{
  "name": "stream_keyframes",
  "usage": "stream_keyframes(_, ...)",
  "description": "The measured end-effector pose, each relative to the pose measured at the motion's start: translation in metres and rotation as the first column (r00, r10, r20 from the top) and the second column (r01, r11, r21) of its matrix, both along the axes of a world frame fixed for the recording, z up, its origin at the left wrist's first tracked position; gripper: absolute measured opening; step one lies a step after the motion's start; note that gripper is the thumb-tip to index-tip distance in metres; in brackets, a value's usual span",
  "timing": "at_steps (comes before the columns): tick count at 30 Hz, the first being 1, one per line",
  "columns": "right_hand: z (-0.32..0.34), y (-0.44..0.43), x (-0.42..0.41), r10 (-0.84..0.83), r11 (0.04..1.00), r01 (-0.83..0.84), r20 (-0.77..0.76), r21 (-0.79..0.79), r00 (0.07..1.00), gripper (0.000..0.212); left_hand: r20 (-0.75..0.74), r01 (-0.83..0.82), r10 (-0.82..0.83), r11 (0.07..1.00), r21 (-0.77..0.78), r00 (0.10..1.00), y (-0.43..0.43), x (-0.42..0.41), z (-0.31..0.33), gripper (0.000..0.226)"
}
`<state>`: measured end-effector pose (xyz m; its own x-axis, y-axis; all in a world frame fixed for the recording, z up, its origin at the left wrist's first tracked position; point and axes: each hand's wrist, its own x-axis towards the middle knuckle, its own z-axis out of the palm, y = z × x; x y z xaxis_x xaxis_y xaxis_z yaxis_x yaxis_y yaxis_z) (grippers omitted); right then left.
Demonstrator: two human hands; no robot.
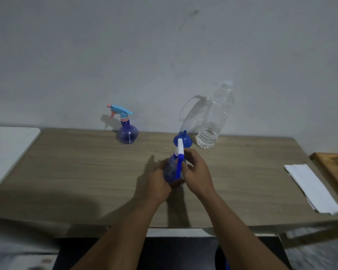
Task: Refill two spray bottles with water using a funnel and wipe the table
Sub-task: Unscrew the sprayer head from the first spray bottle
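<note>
Grey, scuffed wall fills the far half of my view, and below it runs a wood-grain table (pixel 76 172) with a matte, pale brown top. At the middle of the table I see both hands wrapped around 1 spray bottle (pixel 172 172), translucent blue plastic with a white head and a bright blue trigger and neck piece. My left hand (pixel 158 184) is closed around the bottle's rounded body from the left. My right hand (pixel 196 172) grips at the neck and trigger head, fingers curled over it.

Just beyond that bottle, partly hidden by its white nozzle, a small blue plastic funnel (pixel 186 139) rests on the table with its spout pointing up. Just right of the funnel stands a tall clear water bottle (pixel 213 121), ribbed near the base, with water only in its lower part and a pale cap on top. Far left of these, close to the wall, stands the second spray bottle (pixel 127 131), a bulbous blue body with a light blue and pink trigger head aimed left.

At the right edge of the table lies a folded white cloth or paper (pixel 312 188), long and flat. Beyond it, a wooden frame (pixel 332 168) shows at the right border. A white surface (pixel 6 152) adjoins the table on the left.
</note>
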<state>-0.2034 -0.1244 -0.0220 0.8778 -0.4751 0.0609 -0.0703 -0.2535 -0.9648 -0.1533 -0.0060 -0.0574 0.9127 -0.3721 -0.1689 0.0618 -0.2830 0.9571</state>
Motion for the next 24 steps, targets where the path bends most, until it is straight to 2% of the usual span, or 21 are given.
stream_keyframes(1, -0.0008, 0.0004, 0.0006, -0.032, 0.999, 0.032, 0.006, 0.016, 0.999, 0.036, -0.035, 0.000, -0.001, 0.999, -0.035, 0.999, 0.0005, -0.0014, 0.0003, 0.033)
stream_keyframes(4, -0.0024, 0.0005, 0.0065, -0.082, 0.997, 0.081, 0.024, 0.016, 0.996, 0.034, 0.011, 0.005, -0.005, 1.000, 0.019, 1.000, -0.0003, -0.0015, -0.0003, 0.054)
stream_keyframes(6, -0.0053, -0.0026, 0.0088, -0.047, 0.999, 0.047, 0.022, -0.024, 0.999, 0.025, 0.023, 0.006, -0.007, 0.999, 0.034, 1.000, -0.0017, -0.0016, -0.0004, 0.051)
stream_keyframes(8, -0.0075, -0.0042, 0.0069, 0.014, 0.999, -0.014, 0.012, -0.049, 1.000, 0.026, -0.013, 0.005, -0.005, 0.999, 0.033, 1.000, -0.0032, -0.0015, 0.0027, 0.048)
stream_keyframes(13, -0.0024, -0.0024, 0.0056, -0.025, 0.998, 0.025, 0.012, -0.050, 1.000, 0.033, 0.073, -0.007, 0.000, 0.995, 0.099, 0.997, -0.0023, -0.0038, 0.0022, 0.060)
stream_keyframes(16, -0.0023, -0.0044, 0.0085, 0.014, 0.996, -0.015, -0.013, -0.086, 1.000, 0.021, 0.142, 0.026, -0.048, 0.987, 0.156, 0.989, -0.0004, 0.0005, 0.0045, 0.058)
stream_keyframes(19, -0.0018, -0.0037, 0.0079, 0.050, 0.993, -0.051, -0.012, -0.106, 0.999, 0.031, 0.122, 0.045, -0.061, 0.990, 0.130, 0.991, 0.0021, 0.0024, 0.0051, 0.065)
stream_keyframes(24, -0.0023, -0.0049, 0.0103, 0.047, 0.992, -0.050, -0.028, -0.115, 0.999, 0.019, 0.091, 0.041, -0.050, 0.994, 0.101, 0.995, 0.0039, 0.0023, 0.0037, 0.059)
